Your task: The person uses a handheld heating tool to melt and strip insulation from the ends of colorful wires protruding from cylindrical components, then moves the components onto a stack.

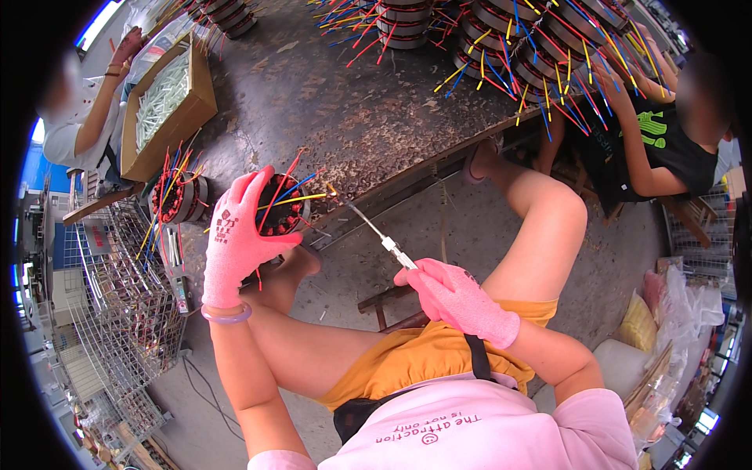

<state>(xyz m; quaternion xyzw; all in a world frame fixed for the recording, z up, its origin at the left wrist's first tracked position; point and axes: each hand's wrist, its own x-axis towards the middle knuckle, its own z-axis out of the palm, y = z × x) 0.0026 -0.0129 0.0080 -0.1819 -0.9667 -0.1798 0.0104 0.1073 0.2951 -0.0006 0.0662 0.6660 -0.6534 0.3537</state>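
- Right grip [460,301]: pink-gloved, closed round the pale handle of a slim metal-shafted tool [398,252], well back from the tip, presumably to spare the fingers
- Tool tip lies by the end of a yellow lead [307,198], near the edge of the bench [274,102]; contact too small to tell
- Left grip [233,235]: curved around a wound stator [276,222], thumb and fingers apart across it, likely steadying it
- That stator is at the bench edge, leads turned toward the tool, probably for easy reach; underside hidden
- Second stator [186,200] left of it, near a box [205,102] of white tubes [164,98]
- Farther off: stacked stators [403,23], leads splayed outward, perhaps to prevent tangling; co-worker's hand [612,86] beside them
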